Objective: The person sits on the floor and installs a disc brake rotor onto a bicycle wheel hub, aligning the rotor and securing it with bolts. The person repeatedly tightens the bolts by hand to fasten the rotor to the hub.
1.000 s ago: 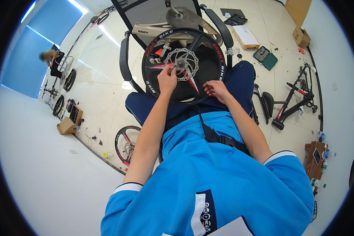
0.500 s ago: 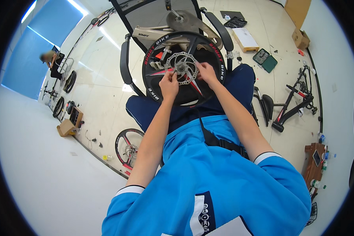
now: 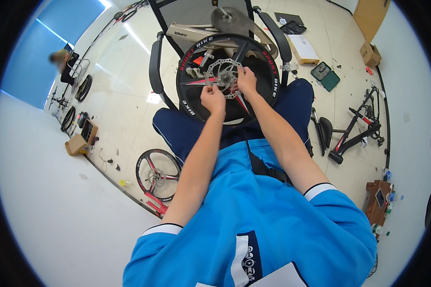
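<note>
Well, my left hand (image 3: 214, 99) and right hand (image 3: 246, 81) curl their fingers at the near-left and right edges of the brake rotor (image 3: 221, 70), between them over the wheel's (image 3: 196, 82) middle; whether either grips it, I cannot tell. Uneven finger pressure could tilt it, I reckon. I count one wheel beneath my grip, one floor wheel (image 3: 154, 175) behind-left, two armrests (image 3: 155, 67) flanking.

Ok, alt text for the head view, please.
The left hand and right hand are at the edge of a silvery, perforated metal brake disc on a black, three-spoke bicycle wheel. A black armchair stands beyond; a black-and-red bicycle frame lies to the right.
</note>
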The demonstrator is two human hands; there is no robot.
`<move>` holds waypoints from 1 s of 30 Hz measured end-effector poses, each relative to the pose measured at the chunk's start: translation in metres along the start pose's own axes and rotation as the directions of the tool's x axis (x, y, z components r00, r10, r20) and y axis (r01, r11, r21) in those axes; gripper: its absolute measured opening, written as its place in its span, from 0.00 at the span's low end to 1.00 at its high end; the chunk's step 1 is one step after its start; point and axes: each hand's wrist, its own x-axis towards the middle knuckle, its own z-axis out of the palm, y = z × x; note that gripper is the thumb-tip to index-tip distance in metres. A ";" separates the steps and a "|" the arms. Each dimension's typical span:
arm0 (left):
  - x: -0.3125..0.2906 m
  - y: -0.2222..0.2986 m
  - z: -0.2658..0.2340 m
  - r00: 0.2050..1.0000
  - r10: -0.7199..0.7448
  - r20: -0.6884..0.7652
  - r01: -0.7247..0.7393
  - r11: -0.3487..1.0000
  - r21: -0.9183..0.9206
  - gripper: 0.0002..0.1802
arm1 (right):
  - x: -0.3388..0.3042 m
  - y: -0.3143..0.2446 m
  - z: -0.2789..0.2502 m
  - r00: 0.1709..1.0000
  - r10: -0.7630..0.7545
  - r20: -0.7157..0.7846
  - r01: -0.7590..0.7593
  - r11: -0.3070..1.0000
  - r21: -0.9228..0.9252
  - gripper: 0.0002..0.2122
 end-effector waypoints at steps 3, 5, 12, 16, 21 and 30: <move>-0.006 0.000 -0.018 0.989 0.143 0.049 -0.146 0.987 0.064 0.12 | -0.028 -0.031 -0.006 0.994 0.084 0.064 -0.086 0.996 0.036 0.17; 0.000 0.008 -0.020 0.982 0.167 0.090 -0.170 0.985 0.021 0.12 | -0.018 -0.025 -0.008 0.998 0.050 0.029 -0.051 0.998 0.043 0.17; 0.019 0.013 -0.038 0.957 0.169 0.234 -0.168 0.985 -0.025 0.12 | -0.035 -0.043 -0.013 0.993 0.063 0.095 -0.076 0.988 0.136 0.16; 0.017 0.018 -0.032 0.931 0.211 0.298 -0.218 0.976 -0.012 0.11 | -0.034 -0.041 -0.015 0.993 0.071 0.094 -0.083 0.988 0.128 0.15; 0.015 0.019 -0.031 0.909 0.304 0.286 -0.345 0.933 0.106 0.11 | -0.037 -0.047 -0.015 0.992 0.070 0.103 -0.084 0.987 0.139 0.15; 0.014 0.016 -0.033 0.883 0.332 0.332 -0.384 0.917 0.106 0.10 | -0.032 -0.040 -0.015 0.982 0.125 0.139 -0.150 0.970 0.189 0.15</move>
